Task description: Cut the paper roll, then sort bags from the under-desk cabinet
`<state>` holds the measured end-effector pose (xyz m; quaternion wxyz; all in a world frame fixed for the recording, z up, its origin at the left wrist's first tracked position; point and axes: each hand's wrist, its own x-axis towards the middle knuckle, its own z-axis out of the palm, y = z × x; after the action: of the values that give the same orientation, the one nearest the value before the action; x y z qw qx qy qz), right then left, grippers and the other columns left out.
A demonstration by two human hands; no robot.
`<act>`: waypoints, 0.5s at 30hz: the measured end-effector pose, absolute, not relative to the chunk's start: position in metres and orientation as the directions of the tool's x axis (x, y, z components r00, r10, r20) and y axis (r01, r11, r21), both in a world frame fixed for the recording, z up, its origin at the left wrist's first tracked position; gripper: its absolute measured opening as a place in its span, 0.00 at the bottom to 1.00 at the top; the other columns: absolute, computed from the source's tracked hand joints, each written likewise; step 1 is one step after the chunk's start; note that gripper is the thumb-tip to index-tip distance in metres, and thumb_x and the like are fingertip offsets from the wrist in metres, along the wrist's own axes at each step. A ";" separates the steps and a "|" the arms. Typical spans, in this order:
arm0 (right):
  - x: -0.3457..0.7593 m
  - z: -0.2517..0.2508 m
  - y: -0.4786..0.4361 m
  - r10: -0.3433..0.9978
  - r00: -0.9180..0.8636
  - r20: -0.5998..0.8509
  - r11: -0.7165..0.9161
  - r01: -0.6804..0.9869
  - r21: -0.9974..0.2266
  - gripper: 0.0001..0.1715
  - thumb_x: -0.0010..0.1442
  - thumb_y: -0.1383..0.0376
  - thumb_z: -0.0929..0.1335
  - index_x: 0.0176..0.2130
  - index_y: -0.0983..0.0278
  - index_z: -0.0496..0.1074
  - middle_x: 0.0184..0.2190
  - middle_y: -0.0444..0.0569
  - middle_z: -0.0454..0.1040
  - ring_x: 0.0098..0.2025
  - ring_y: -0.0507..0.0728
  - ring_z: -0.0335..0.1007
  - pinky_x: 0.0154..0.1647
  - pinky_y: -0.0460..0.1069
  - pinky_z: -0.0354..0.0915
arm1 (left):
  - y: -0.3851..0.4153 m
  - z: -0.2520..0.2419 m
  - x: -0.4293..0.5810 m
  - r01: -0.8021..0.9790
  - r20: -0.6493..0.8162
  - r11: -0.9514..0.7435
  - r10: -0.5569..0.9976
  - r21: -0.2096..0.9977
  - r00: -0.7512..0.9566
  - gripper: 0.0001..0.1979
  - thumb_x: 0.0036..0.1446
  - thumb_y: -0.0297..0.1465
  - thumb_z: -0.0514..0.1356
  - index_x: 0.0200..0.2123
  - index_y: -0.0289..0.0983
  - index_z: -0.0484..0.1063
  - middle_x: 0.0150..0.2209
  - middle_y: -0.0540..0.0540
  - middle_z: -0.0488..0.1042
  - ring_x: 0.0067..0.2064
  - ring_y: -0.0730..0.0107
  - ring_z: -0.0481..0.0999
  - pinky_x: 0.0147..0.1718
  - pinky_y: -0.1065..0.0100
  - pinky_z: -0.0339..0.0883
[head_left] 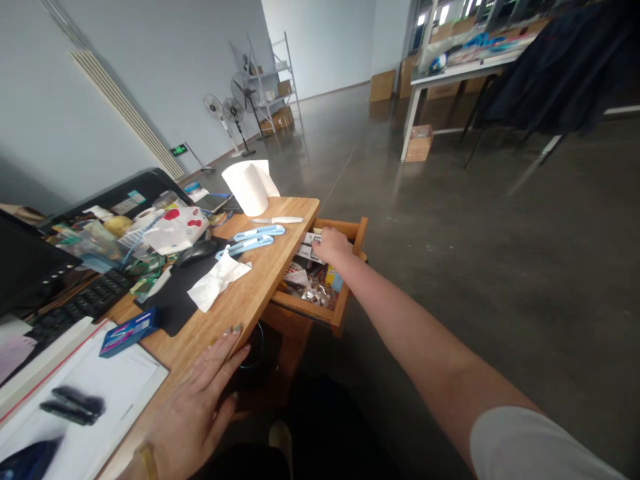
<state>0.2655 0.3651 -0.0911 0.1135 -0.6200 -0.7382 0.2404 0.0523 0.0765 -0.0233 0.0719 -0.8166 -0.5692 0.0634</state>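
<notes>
One drawer (345, 303) is pulled out from the desk (260, 283) edge, packed with small packets and boxes; your right hand (331, 245) is down in its far end, fingers curled over a white box (311, 239), though I can't tell if they've closed on it. Your left hand (200, 400) lies flat and open on the desk's near edge. Keep it there as a brace, and lift straight up, clear of the drawer wall. Two blue cutters (253, 240) and a crumpled tissue (217, 283) sit near the edge, so don't sweep them.

The right hand (332, 245) reaches into the open wooden drawer (350, 293) at the far right. The left hand (195, 400) lies flat on the near desk (240, 300) edge.
</notes>
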 end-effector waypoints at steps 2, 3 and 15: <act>0.269 -0.089 0.368 0.989 -0.101 -0.110 0.028 0.847 -0.530 0.19 0.63 0.62 0.60 0.50 0.71 0.65 0.51 0.63 0.66 0.51 0.63 0.67 0.50 0.53 0.64 | 0.079 -0.021 0.054 0.915 -0.031 -0.355 0.934 -0.190 0.356 0.26 0.60 0.29 0.48 0.62 0.42 0.51 0.67 0.46 0.47 0.65 0.59 0.54 0.56 0.50 0.64; 0.270 -0.088 0.369 0.991 -0.067 -0.114 -0.006 0.836 -0.548 0.19 0.63 0.63 0.60 0.50 0.72 0.65 0.51 0.63 0.67 0.50 0.63 0.67 0.49 0.53 0.65 | 0.080 -0.020 0.054 0.908 -0.031 -0.369 0.928 -0.197 0.371 0.25 0.60 0.30 0.47 0.61 0.41 0.51 0.67 0.46 0.47 0.65 0.58 0.55 0.55 0.50 0.65; 0.274 -0.083 0.374 0.928 -0.230 -0.293 0.017 0.812 -0.584 0.26 0.58 0.73 0.62 0.56 0.69 0.61 0.54 0.63 0.65 0.54 0.63 0.65 0.49 0.54 0.67 | 0.082 -0.024 0.039 0.926 -0.122 -0.343 0.937 -0.157 0.326 0.30 0.59 0.33 0.48 0.63 0.52 0.42 0.68 0.47 0.43 0.64 0.50 0.56 0.55 0.41 0.61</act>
<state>0.2740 0.3744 -0.0830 0.0863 -0.6146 -0.7078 0.3374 0.0395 0.0817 -0.0242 0.0294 -0.8137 -0.5726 0.0956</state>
